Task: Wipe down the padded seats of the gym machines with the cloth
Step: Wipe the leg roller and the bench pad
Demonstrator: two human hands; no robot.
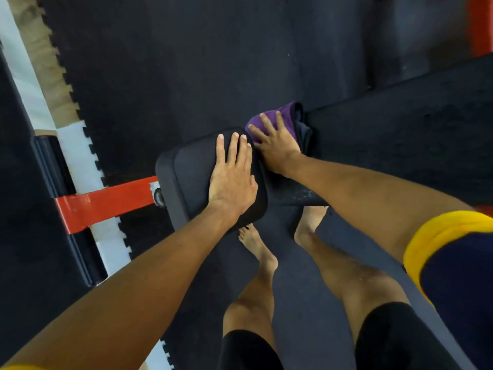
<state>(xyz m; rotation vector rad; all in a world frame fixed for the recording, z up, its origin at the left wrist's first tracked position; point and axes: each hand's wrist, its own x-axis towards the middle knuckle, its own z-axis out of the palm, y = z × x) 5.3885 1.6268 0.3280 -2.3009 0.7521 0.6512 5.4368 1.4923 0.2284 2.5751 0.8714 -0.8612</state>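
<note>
A small black padded seat [186, 172] sits at the centre, with a long black bench pad [400, 134] running off to the upper right. My left hand [233, 177] lies flat on the small seat, fingers straight. My right hand [274, 145] presses a purple and dark cloth [288, 116] with spread fingers at the gap where the two pads meet. Part of the cloth is hidden under that hand.
A red steel frame bar [106, 201] sticks out to the left of the seat. Black rubber floor mats [186, 62] with jigsaw edges cover the floor. My bare feet [256, 247] stand just below the seat. A dark box and a red post [480, 25] stand at the upper right.
</note>
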